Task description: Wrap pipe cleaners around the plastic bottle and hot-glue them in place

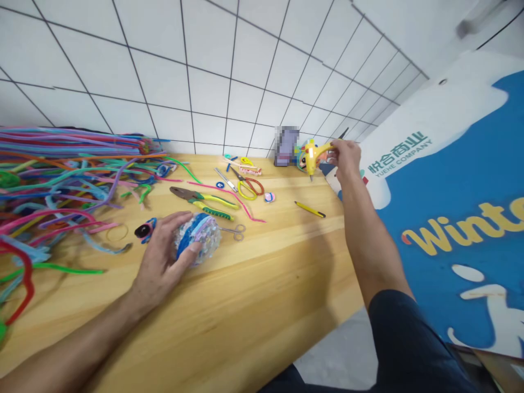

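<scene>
My left hand (pixel 161 256) is closed around a round, glittery clear-white ball with blue and lilac bands (pixel 203 240), just above or on the wooden table. At the back right, my right hand (pixel 346 155) grips the handle of a yellow hot glue gun (pixel 311 158), its nozzle pointing down. Close behind the ball lie small scissors (pixel 238 231), partly hidden by it, and pliers with yellow-green handles (pixel 208 206). A small dark round piece with a blue and pink edge (pixel 144 231) is beside my left fingers.
Many coloured pipe cleaners (pixel 82 191) are heaped on the left. Red-and-yellow scissors (pixel 248 185), a yellow pen-like tool (pixel 310 209) and a small pink-blue piece (pixel 269 197) lie farther back. A pixelated phone-like object (pixel 286 146) leans on the tiled wall. A blue printed board (pixel 458 218) stands right.
</scene>
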Demonstrator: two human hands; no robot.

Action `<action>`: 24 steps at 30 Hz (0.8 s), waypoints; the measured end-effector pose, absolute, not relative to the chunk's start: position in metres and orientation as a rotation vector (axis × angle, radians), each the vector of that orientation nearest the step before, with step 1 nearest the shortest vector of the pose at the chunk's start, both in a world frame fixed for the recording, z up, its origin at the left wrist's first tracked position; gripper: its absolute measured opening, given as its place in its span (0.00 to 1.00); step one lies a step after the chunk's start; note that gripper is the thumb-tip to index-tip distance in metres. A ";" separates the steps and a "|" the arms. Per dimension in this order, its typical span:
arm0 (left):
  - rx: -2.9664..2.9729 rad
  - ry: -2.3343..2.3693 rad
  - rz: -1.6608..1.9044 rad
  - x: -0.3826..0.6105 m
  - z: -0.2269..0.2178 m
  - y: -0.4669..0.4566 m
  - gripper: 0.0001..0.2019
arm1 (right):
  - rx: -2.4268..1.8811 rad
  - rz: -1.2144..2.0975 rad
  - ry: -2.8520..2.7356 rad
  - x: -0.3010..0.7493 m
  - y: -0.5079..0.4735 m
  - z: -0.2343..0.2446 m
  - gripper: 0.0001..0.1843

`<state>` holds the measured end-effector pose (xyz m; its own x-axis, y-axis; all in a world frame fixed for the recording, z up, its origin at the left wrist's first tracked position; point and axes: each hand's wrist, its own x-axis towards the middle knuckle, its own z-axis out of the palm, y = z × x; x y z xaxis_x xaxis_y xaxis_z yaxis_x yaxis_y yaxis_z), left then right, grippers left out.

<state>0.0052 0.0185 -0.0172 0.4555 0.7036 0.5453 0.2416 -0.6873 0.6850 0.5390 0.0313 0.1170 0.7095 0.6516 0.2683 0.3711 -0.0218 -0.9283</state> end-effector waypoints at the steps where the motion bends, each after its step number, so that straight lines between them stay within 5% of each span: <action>1: 2.189 0.783 1.174 0.005 -0.018 0.019 0.24 | -1.571 0.260 -0.834 0.532 0.027 0.126 0.15; 9: 2.169 0.765 1.227 0.006 -0.022 0.021 0.23 | -1.217 0.633 -0.878 0.411 -0.036 0.113 0.19; 16: 2.192 0.751 1.247 0.008 -0.021 0.021 0.22 | -1.371 0.852 -0.706 0.358 -0.086 0.024 0.23; 24: 2.225 0.762 1.243 0.008 -0.020 0.020 0.22 | -1.946 0.753 -0.819 0.381 -0.110 0.012 0.22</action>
<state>0.0084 0.0202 -0.0202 0.4334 0.6683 0.6047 0.2353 -0.7316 0.6399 0.3805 -0.1104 0.0123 0.6007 0.7774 -0.1867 0.2510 -0.4051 -0.8791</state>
